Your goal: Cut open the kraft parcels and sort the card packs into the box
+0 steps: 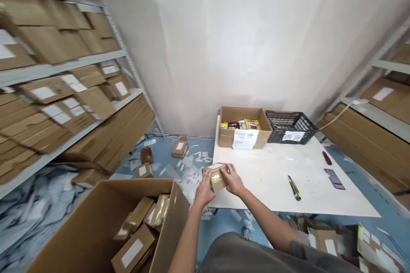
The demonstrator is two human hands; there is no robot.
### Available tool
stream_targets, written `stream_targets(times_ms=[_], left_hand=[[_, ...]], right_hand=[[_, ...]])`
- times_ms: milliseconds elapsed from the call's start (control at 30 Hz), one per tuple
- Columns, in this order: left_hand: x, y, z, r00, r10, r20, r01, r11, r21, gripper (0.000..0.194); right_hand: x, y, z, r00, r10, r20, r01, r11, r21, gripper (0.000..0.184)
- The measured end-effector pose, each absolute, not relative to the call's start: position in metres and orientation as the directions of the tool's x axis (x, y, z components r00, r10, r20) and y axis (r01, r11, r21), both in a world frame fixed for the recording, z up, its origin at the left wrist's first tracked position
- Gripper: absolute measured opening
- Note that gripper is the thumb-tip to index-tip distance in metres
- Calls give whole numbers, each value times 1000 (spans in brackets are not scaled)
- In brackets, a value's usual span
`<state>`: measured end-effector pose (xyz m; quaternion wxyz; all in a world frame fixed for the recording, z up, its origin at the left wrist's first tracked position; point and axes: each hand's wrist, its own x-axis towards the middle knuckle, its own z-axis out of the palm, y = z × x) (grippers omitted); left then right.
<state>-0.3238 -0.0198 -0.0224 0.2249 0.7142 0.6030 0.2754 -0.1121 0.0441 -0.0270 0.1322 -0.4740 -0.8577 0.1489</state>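
Both my hands grip a small brown cardboard parcel with glossy tape on it, at the near left corner of the white table. My left hand clasps its left side with fingers curled. My right hand wraps its right side and top. The parcel rests at or just above the table's edge.
A large open carton of similar parcels stands at lower left. On the table are an open box of colourful items, a black crate, a yellow-black cutter, a red pen and a phone. Shelves of boxes flank both sides; paper scraps litter the floor.
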Motion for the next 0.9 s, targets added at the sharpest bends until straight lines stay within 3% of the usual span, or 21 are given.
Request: stream_targets(times_ms=[100, 233, 333, 433, 533, 667, 767, 900], left_hand=[[-243, 23, -35, 279, 959, 56, 659, -234, 715, 118], [-155, 67, -69, 365, 926, -95, 608, -160, 777, 114], [-103, 86, -96, 333, 934, -126, 538, -79, 839, 103], [-65, 93, -111, 174, 974, -146, 500, 40, 865, 96], [-43, 96, -119, 37, 974, -222, 432, 185, 883, 91], [-39, 100, -127, 147, 943, -298, 212, 265, 941, 106], [-46, 105, -131, 202, 923, -326, 119, 308, 944, 113], [-56, 113, -132, 254, 903, -348, 36, 350, 936, 116]], right_hand=[[-18, 50, -47, -392, 916, 83, 833, 391, -391, 104], [64, 47, -76, -186, 982, 32, 906, 184, -381, 99], [92, 52, -87, 18, 999, -31, 925, -29, -379, 94], [108, 71, -85, 155, 981, -121, 911, -189, -368, 92], [128, 88, -84, 121, 963, -240, 886, -214, -411, 92], [156, 90, -99, -162, 913, -375, 795, -104, -598, 108], [163, 82, -119, -229, 925, -304, 670, -77, -738, 114], [154, 77, -140, -120, 977, -174, 533, -85, -842, 103]])
